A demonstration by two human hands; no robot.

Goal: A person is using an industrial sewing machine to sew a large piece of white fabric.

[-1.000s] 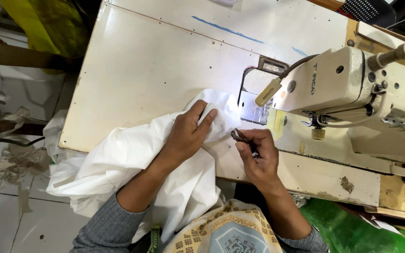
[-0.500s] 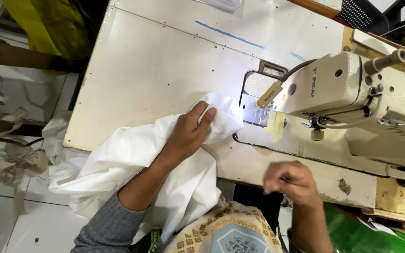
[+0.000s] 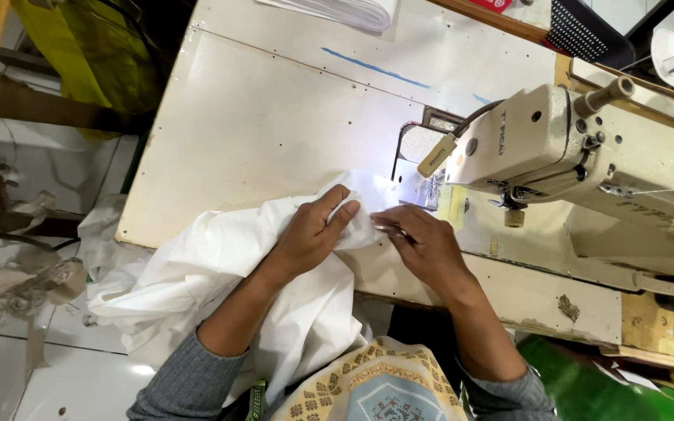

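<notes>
I see my left hand pressing flat, fingers together, on the crumpled white cotton fabric atop the cream sewing table; my right hand pinches its edge beside the cream sewing machine.

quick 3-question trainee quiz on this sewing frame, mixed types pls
1. True or false: the left hand rests on the white cloth.
2. Which hand is nearer the sewing machine?
3. The cloth hangs off the table edge toward: A) the person, B) the machine.

Key:
1. True.
2. The right hand.
3. A.
</notes>
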